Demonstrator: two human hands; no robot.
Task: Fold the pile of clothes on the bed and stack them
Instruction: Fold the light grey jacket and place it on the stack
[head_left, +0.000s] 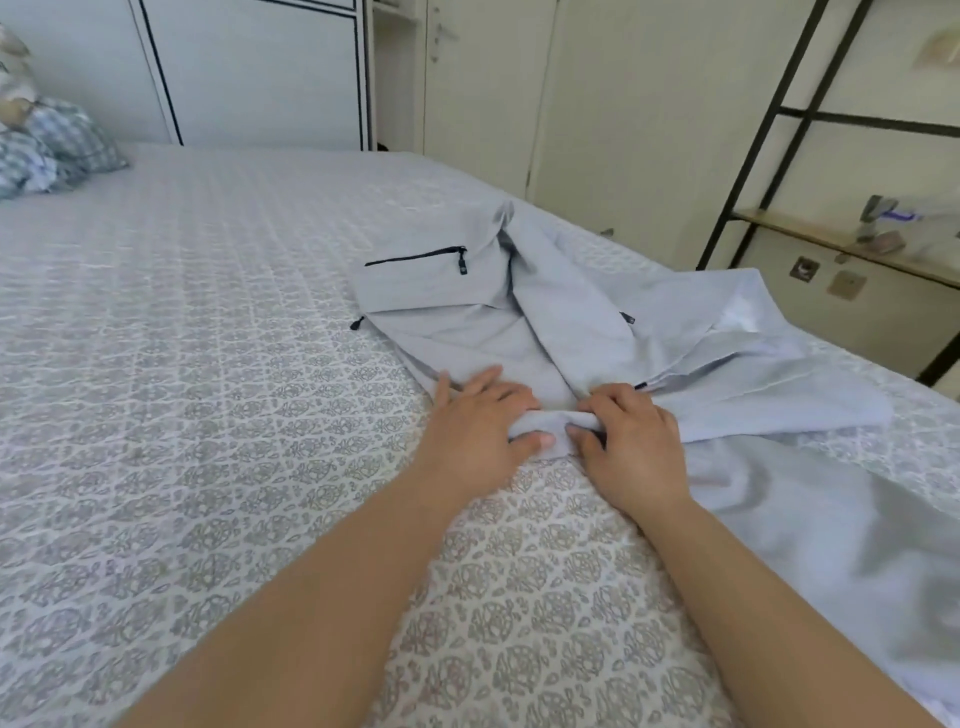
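One grey jacket (519, 312), two hands, one bed (208, 364)

A home bedroom: a wide bed (208, 364) under a patterned quilted coverlet, cream wardrobe doors (483, 88) behind it, and a black-framed shelf (841, 244) alongside.

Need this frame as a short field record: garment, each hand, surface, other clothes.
garment: light grey zip-pocket garment, spread out, partly folded
left hand: pinches the garment's near edge, thumb under the fold
right hand: grips the same near edge
surface: patterned bedspread
other clothes: checked fabric pile at far left, unfolded
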